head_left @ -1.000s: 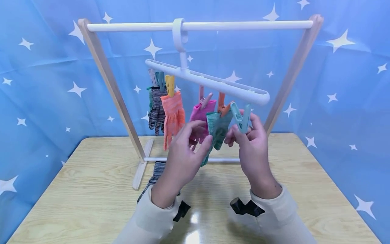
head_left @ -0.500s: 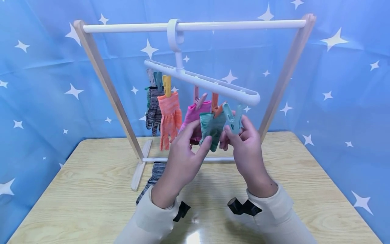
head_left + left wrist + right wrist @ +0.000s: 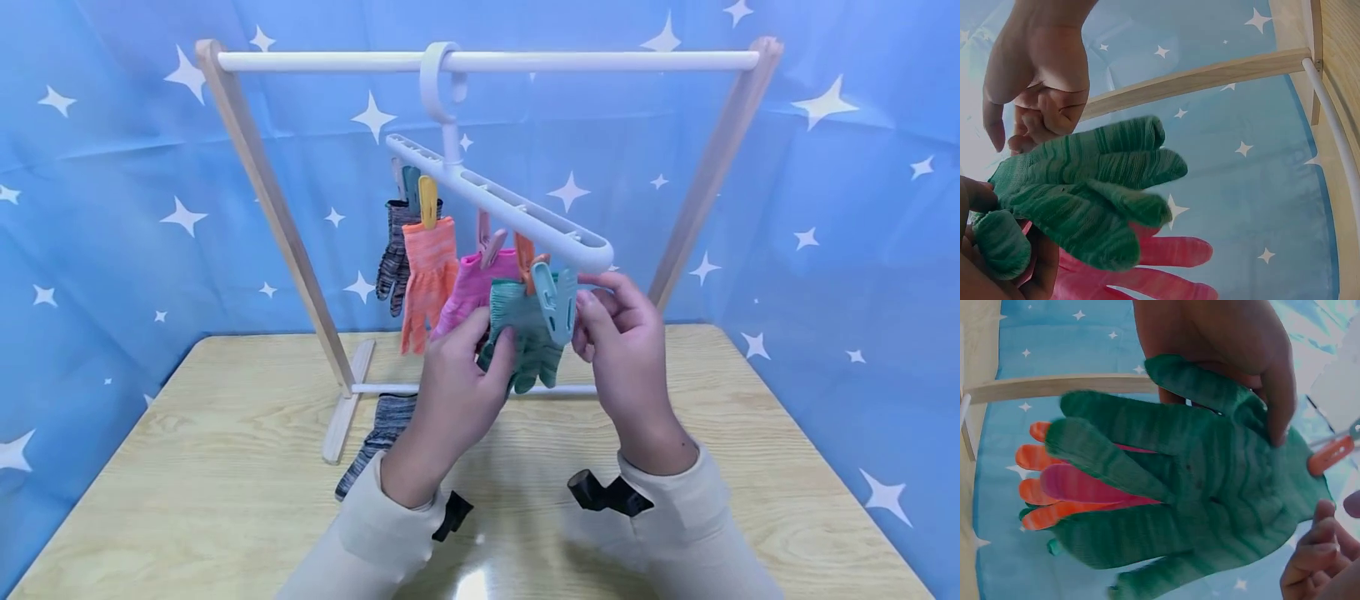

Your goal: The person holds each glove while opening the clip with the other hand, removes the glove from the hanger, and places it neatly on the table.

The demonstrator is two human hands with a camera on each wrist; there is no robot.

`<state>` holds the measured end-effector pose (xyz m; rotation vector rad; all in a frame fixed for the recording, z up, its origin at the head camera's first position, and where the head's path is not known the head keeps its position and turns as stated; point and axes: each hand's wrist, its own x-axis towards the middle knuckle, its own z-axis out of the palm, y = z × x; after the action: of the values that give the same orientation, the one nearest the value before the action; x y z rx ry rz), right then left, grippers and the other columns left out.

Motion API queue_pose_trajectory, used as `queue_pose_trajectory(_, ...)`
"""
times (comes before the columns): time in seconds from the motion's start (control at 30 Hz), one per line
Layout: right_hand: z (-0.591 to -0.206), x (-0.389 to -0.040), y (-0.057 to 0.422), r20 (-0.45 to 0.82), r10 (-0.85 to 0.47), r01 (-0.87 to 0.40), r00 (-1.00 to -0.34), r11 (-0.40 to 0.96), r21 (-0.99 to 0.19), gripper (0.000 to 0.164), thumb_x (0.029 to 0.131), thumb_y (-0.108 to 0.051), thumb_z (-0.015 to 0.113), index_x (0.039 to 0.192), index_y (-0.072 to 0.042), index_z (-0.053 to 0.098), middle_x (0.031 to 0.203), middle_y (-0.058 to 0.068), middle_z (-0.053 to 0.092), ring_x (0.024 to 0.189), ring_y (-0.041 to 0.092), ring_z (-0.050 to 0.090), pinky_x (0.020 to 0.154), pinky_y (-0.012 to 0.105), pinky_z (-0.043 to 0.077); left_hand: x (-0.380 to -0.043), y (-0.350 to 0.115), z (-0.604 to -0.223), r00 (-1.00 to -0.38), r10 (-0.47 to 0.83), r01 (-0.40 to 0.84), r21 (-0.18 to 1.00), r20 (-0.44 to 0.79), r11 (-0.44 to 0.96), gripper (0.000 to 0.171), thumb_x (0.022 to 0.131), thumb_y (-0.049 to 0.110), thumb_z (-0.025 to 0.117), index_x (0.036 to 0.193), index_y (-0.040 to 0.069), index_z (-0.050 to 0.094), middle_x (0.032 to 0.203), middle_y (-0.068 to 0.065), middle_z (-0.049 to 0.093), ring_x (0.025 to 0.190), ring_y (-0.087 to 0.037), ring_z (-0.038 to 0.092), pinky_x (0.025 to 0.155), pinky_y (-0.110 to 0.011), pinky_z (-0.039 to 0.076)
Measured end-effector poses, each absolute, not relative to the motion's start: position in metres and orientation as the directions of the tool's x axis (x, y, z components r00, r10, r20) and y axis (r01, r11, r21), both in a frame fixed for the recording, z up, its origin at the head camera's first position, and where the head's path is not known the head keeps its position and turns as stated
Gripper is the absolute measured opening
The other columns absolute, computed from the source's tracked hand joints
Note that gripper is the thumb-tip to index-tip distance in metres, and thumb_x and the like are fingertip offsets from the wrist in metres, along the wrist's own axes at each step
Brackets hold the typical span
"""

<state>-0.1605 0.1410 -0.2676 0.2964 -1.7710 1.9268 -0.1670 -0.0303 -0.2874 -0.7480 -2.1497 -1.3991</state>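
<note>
A green striped knit glove point(image 3: 517, 325) hangs by its cuff from an orange clothes peg point(image 3: 1330, 456). My left hand point(image 3: 465, 375) pinches the side of this glove between thumb and fingers. Beside the other edge of the cuff is my right hand point(image 3: 626, 350), its fingers loosely bent and its thumb apart from them; nothing shows gripped in it. A light teal peg point(image 3: 557, 307) dangles in front of the cuff, close to the right thumb. Behind the green glove hangs a pink glove point(image 3: 474, 287) on a pink peg point(image 3: 487, 250). All hang from the white hanger point(image 3: 510, 204).
An orange glove point(image 3: 430, 271) and a dark striped glove point(image 3: 393, 262) hang farther left. The hanger hooks over the rack's white rod point(image 3: 600, 61). Another dark striped glove point(image 3: 386, 429) lies on the table point(image 3: 187, 467) near the rack's wooden foot point(image 3: 348, 425).
The hanger's near end has swung left and towards me, and its far end has shifted right. The green glove has turned from nearly edge-on to face me more.
</note>
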Motion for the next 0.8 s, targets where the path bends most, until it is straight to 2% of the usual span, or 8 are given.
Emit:
queue_pose_trajectory(0.13,-0.255,-0.164,0.141,0.563,0.229,-0.58,-0.794,-0.013,-0.814,0.01,0.099,-0.007,0.059,0.105,-0.01,0.067,0.078,0.002,0.058,0.066,0.016,0.049,0.056,0.022,0.041,-0.166,-0.03,-0.286,-0.749,0.189,0.655,0.671,0.635,0.347,0.016,0.102,0.02,0.055,0.105,0.008,0.066,0.092,-0.003,0.07,0.075,-0.009,0.063,0.067,-0.02,0.057)
queue_pose_trajectory(0.23,-0.246,-0.166,0.14,0.604,0.205,-0.612,-0.77,0.03,-0.79,0.015,0.098,-0.008,0.061,0.11,-0.012,0.069,0.093,0.002,0.063,0.08,0.018,0.054,0.071,0.025,0.046,-0.165,-0.03,-0.285,-0.749,0.189,0.654,0.661,0.635,0.368,0.015,0.102,0.02,0.056,0.097,0.008,0.064,0.078,-0.003,0.064,0.062,-0.008,0.058,0.057,-0.019,0.052)
queue_pose_trajectory(0.37,-0.234,-0.168,0.139,0.595,0.116,-0.588,-0.796,0.088,-0.804,0.023,0.101,-0.015,0.058,0.122,-0.01,0.067,0.117,0.002,0.064,0.106,0.019,0.055,0.094,0.029,0.044,-0.165,-0.03,-0.285,-0.746,0.197,0.657,0.652,0.636,0.38,0.015,0.102,0.021,0.056,0.096,0.009,0.064,0.069,-0.001,0.057,0.054,-0.008,0.052,0.051,-0.02,0.048)
queue_pose_trajectory(0.47,-0.226,-0.169,0.138,0.539,0.052,-0.53,-0.84,0.127,-0.838,0.031,0.103,-0.023,0.055,0.129,-0.008,0.063,0.123,0.005,0.062,0.114,0.02,0.053,0.097,0.031,0.044,-0.165,-0.03,-0.286,-0.744,0.203,0.66,0.653,0.637,0.371,0.016,0.102,0.021,0.057,0.102,0.009,0.067,0.073,-0.001,0.06,0.053,-0.008,0.052,0.053,-0.02,0.05)
queue_pose_trajectory(0.6,-0.221,-0.168,0.137,0.455,0.007,-0.446,-0.891,0.183,-0.876,0.039,0.102,-0.031,0.056,0.135,-0.009,0.06,0.121,0.008,0.062,0.103,0.019,0.056,0.087,0.029,0.047,-0.163,-0.032,-0.285,-0.748,0.212,0.658,0.66,0.629,0.363,0.016,0.102,0.02,0.057,0.105,0.008,0.067,0.075,-0.001,0.063,0.053,-0.007,0.055,0.057,-0.018,0.053)
queue_pose_trajectory(0.7,-0.219,-0.166,0.136,0.426,-0.003,-0.416,-0.905,0.222,-0.882,0.041,0.104,-0.03,0.053,0.138,-0.007,0.058,0.122,0.004,0.061,0.101,0.015,0.053,0.086,0.03,0.044,-0.162,-0.032,-0.285,-0.751,0.218,0.654,0.66,0.623,0.369,0.015,0.102,0.02,0.058,0.105,0.008,0.067,0.072,0.0,0.06,0.053,-0.007,0.055,0.056,-0.017,0.052)
queue_pose_trajectory(0.77,-0.218,-0.165,0.136,0.42,-0.001,-0.408,-0.907,0.239,-0.881,0.039,0.105,-0.028,0.051,0.136,-0.006,0.059,0.104,0.005,0.061,0.081,0.013,0.052,0.078,0.03,0.044,-0.162,-0.032,-0.284,-0.748,0.222,0.657,0.654,0.625,0.375,0.015,0.102,0.02,0.058,0.105,0.008,0.067,0.07,0.0,0.058,0.053,-0.007,0.054,0.054,-0.016,0.05)
queue_pose_trajectory(0.8,-0.217,-0.164,0.136,0.414,0.008,-0.4,-0.91,0.243,-0.884,0.038,0.105,-0.028,0.051,0.134,-0.005,0.06,0.103,0.004,0.061,0.081,0.013,0.052,0.078,0.029,0.045,-0.162,-0.032,-0.284,-0.746,0.224,0.659,0.651,0.626,0.375,0.015,0.102,0.02,0.058,0.105,0.008,0.067,0.069,0.0,0.057,0.052,-0.007,0.053,0.052,-0.017,0.049)
